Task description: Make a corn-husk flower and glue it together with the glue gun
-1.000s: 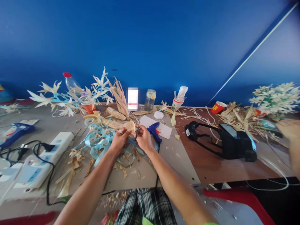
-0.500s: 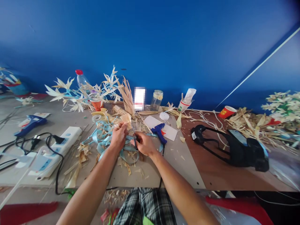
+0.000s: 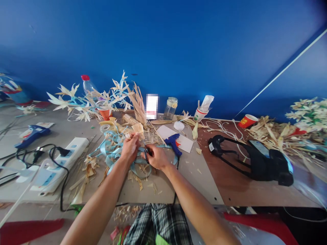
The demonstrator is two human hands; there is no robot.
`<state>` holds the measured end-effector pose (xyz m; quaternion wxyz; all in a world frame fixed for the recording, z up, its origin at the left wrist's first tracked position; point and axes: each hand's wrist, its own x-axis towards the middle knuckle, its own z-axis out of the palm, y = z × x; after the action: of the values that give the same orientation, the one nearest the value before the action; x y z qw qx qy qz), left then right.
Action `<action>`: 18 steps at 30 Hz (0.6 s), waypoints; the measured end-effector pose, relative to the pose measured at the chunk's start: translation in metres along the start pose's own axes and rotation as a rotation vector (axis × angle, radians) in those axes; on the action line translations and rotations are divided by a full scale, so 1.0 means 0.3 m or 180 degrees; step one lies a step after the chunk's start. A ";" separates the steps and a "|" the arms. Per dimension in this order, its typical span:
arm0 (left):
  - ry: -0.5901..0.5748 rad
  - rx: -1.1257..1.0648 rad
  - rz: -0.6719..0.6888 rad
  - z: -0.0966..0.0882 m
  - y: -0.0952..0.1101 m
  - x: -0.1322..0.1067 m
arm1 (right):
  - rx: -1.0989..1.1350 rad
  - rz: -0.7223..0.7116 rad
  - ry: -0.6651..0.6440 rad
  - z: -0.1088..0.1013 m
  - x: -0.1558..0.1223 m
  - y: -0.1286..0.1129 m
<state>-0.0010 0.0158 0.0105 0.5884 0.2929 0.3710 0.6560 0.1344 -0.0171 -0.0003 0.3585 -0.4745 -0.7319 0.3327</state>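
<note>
Quietly, the person is working with both hands close together but not clasped, just above the tabletop [image 3: 189,183]. The left hand [image 3: 130,148] is pinching a pale piece of husk [image 3: 138,128] by its lower edge, so the husk is standing up out of the fingertips, over the litter of scraps. The right hand [image 3: 157,156] is closing around the dark handles of a pair of scissors [image 3: 147,155], and the blades are pointing up toward the husk; whether they are touching it, I can't tell from here. Beneath and beside the left hand, a loose tangle of light-blue ribbon [image 3: 103,148] is spreading over the tabletop. Just beyond the right hand, a blue glue gun [image 3: 174,144] is lying partly on a white card [image 3: 187,144]. Farther back, a clear jar [image 3: 170,109] is standing near the blue wall [image 3: 163,44], and to the left, white-petalled flowers [image 3: 76,112] are spreading out above an orange cup [image 3: 105,114]. A white power strip [image 3: 78,145] is lying off to the left, with a black plug sitting in it.
</note>
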 end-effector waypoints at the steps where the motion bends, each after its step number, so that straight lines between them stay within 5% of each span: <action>1: -0.0011 -0.0013 -0.0023 -0.001 -0.003 0.001 | 0.0009 0.0009 0.0002 0.001 0.000 0.002; 18: 0.0057 -0.0092 -0.0103 -0.002 0.001 0.000 | 0.0540 0.0151 -0.0016 0.019 0.003 0.019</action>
<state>-0.0016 0.0157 0.0104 0.5997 0.2725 0.3715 0.6543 0.1321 -0.0152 -0.0078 0.3876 -0.4588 -0.6905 0.4031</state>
